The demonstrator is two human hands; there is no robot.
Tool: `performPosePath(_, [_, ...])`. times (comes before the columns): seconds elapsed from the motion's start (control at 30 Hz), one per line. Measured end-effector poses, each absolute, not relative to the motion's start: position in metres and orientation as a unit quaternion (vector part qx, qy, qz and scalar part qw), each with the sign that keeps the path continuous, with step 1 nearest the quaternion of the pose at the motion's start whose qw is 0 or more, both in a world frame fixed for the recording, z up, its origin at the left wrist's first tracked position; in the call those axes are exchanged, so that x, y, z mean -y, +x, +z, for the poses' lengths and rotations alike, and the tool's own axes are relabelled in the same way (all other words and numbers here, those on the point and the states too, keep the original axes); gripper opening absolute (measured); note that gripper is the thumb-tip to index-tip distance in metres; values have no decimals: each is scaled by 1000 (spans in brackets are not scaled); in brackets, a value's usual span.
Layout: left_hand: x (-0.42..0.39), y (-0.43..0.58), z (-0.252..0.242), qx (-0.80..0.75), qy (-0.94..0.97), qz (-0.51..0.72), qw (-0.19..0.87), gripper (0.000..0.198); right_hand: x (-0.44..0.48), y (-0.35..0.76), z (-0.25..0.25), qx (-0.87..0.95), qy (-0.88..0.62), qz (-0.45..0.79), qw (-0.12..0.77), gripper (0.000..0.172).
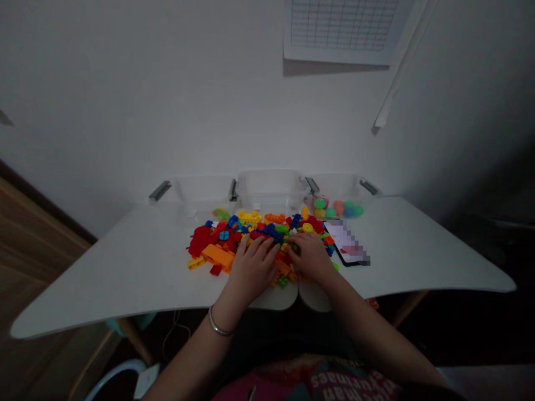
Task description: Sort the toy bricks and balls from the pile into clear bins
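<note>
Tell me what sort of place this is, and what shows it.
Probably a room in a home, with a white table used for play: a heap of colorful toy bricks lies on it, clear plastic bins stand behind, and a phone rests beside the heap.

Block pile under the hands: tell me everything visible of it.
The block pile is a loose heap of plastic-looking, partly studded pieces in red, orange, yellow, blue and green, spread on the white table before clear bins. The left hand and right hand lie over its near part; any grip is unclear.
</note>
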State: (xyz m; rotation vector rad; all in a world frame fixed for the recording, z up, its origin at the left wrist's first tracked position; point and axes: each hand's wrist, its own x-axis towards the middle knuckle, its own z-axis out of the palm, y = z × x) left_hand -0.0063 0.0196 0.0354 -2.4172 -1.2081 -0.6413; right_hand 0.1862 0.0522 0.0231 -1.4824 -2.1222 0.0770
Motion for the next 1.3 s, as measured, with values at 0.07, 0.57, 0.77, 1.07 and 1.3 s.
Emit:
performPosePath(0.07, [-22,-8,31,430,-859,-216,177,39,-53,186,23,786,-556,25,268,22])
performPosePath(0.57, [-28,-7,12,415,-873,-193,167,40,-60,189,20,781,-532,35,326,16])
performPosePath(0.77, [-30,-9,9,406,-872,-216,167,36,-92,231,48,721,-526,77,445,22])
performPosePath(1.07, [-29,-8,10,407,-871,-225,159,36,-158,311,82,554,-623,14,551,27])
performPosePath(1.3, [-30,-7,10,414,-874,-209,144,39,-169,312,71,571,-729,-33,375,26])
